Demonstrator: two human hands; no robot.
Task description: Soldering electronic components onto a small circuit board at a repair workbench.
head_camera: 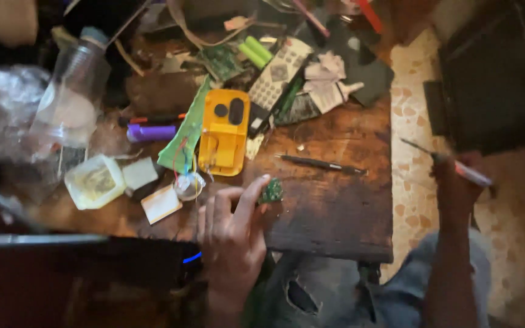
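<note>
Left hand (233, 226): fingers bent, thumb and forefinger pinched shut on a small green circuit board (271, 192), pressed down on the dark wooden table (335, 212) near its front edge. Right hand (457, 176): well off to the right of that pinch, out past the table edge above the patterned floor (411, 121), fist closed round a thin pen-like tool (457, 167) with its tip pointing up and left. Just beyond the board: black slim tool (323, 164) lying flat on the wood. Up and left of the board: yellow plastic casing (224, 130) with loose wires, green strip (183, 133) beside it, purple marker (151, 132) further left. Left of the hand: white block (161, 203), pale plastic tub (94, 181), clear bottle (71, 91) behind. Far side: grey remote keypad (279, 71), two green batteries (254, 51), crumpled paper (326, 79).
</note>
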